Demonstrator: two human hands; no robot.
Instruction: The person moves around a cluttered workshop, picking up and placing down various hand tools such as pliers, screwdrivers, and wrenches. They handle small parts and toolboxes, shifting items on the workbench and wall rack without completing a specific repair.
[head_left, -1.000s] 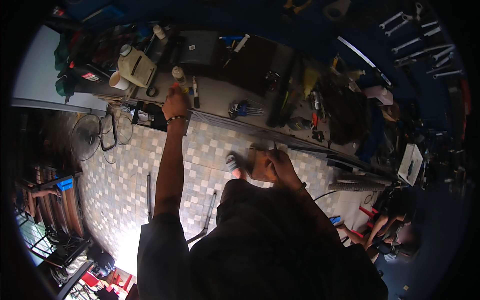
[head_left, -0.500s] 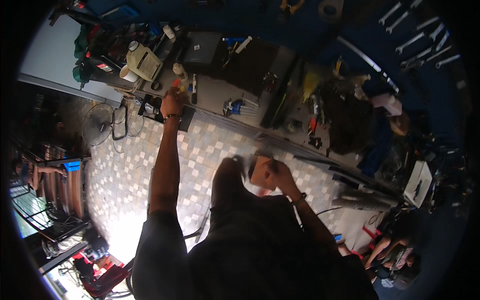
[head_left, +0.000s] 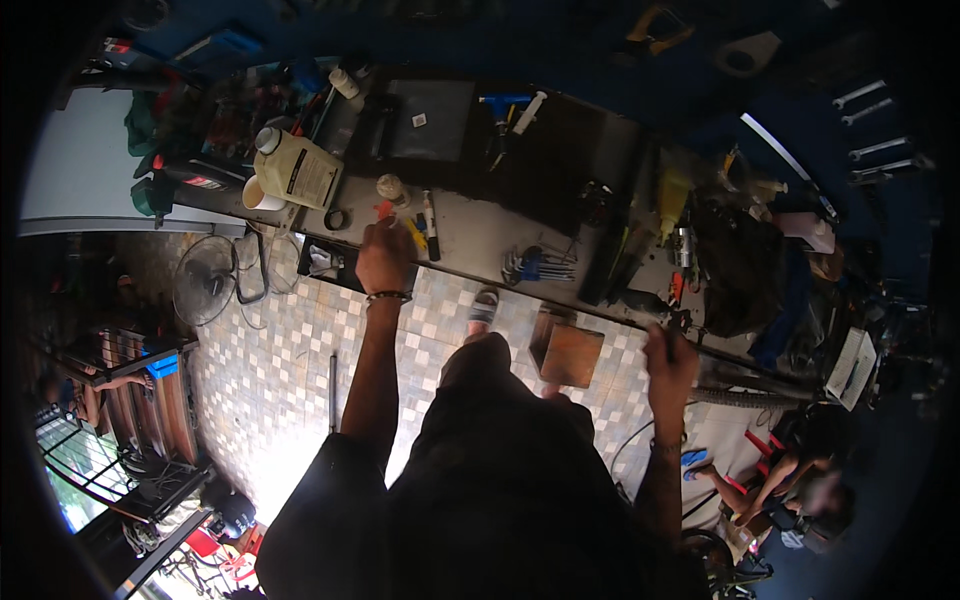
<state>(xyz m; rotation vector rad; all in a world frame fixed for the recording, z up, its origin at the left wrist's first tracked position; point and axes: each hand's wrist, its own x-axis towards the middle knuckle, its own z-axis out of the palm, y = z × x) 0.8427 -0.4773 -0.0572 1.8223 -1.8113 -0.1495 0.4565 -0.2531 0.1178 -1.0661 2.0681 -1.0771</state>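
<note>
Orange-handled tool (head_left: 386, 209) on the grey desk (head_left: 470, 235), under the left hand (head_left: 385, 258); right hand (head_left: 668, 360) at the desk's front edge.
Head view: the step in hand looks like a reach-and-pick at the desk. The left hand, arm stretched out, has its fingers down on the small orange-handled tool, though whether they are closed around it I cannot tell. Just beside lie a black marker (head_left: 430, 213), a round-capped little bottle (head_left: 391, 188) and a fan of metal hex keys (head_left: 538, 266); a cream plastic jug (head_left: 297, 169) stands farther left. The right hand, well apart, is curled shut on something dark and thin that is too blurred to name. A next move would call for a firm pinch on the slim, smooth handle. A wooden box (head_left: 567, 352) sits on the tiled floor (head_left: 270, 370).
</note>
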